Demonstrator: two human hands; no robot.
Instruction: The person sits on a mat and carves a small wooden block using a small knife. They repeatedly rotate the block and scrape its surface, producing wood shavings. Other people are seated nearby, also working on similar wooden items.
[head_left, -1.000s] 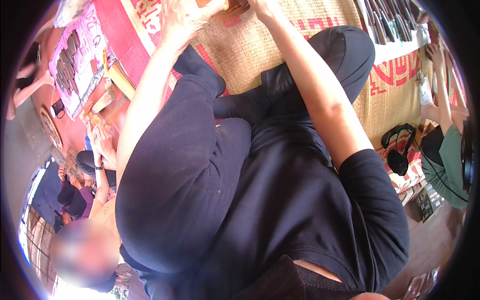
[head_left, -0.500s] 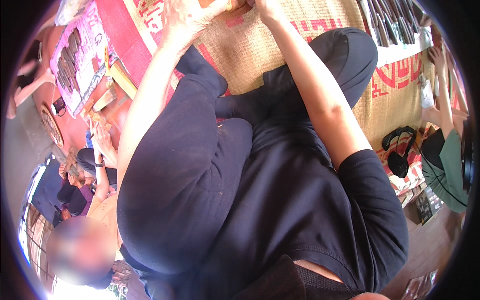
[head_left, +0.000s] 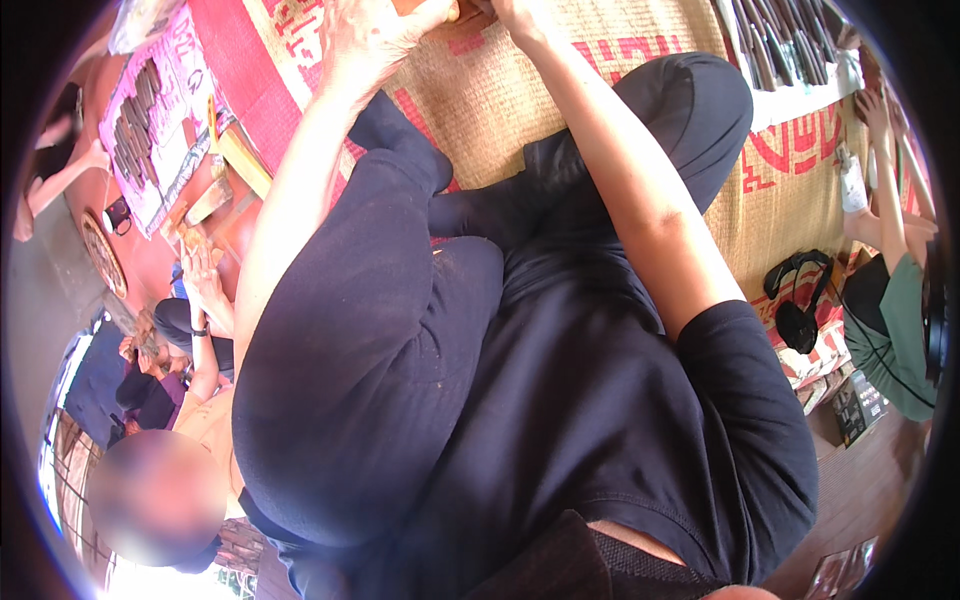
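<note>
At the top edge of the view, my left hand [head_left: 375, 38] is partly cut off, its thumb stretched to the right against an orange-brown piece [head_left: 432, 14]. Only a sliver of that piece shows, so its kind cannot be made out. My right hand [head_left: 520, 17] is close by on its other side, bent inward with its fingertips cut off by the frame edge. Both hands appear closed around the piece or something on it. Below them lies a woven straw mat [head_left: 490, 105] with red patterns, and my crossed legs [head_left: 370, 300] in dark trousers rest on it.
Dark slim sticks [head_left: 785, 40] lie on a white cloth at upper right, and brown ones [head_left: 138, 130] on a pink sheet at left. Nearby are a mug [head_left: 117, 215], a yellow wooden bar [head_left: 243, 160] and black headphones [head_left: 797, 310]. Other people sit on both sides.
My right hand has shifted slightly left, toward my left hand. My left hand stays in nearly the same place with its thumb on the orange-brown piece.
</note>
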